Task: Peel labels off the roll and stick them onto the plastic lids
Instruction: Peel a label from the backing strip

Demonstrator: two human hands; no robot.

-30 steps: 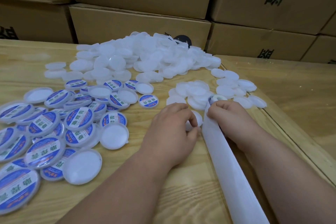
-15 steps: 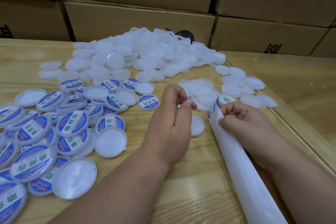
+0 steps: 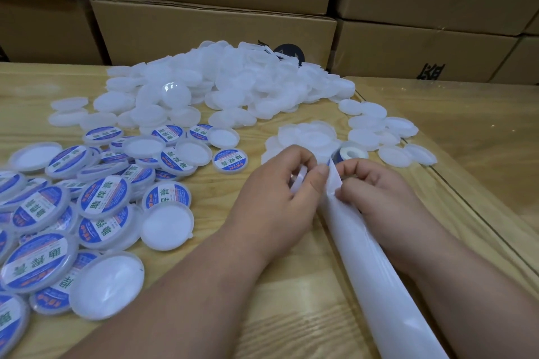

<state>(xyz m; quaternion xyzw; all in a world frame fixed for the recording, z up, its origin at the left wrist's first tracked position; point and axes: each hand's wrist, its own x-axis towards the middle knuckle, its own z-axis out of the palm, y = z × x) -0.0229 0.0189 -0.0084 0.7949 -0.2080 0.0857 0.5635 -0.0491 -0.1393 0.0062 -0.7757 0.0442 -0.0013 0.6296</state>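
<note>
I see left hand (image 3: 280, 183) now back down at the backing strip (image 3: 364, 245), curled round a blank lid (image 3: 298, 181) | right hand (image 3: 376, 186) pinches strip beside label roll (image 3: 348, 153) | peel imminent, I judge | labelled lids (image 3: 96, 198) lie left.

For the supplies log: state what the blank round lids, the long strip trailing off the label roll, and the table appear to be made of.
Blank round white lids: translucent, glossy plastic by their highlights. Long white strip: smooth, shiny release paper or film; unclear which. Table: pale wood, or a wood-look surface, with visible grain.
</note>
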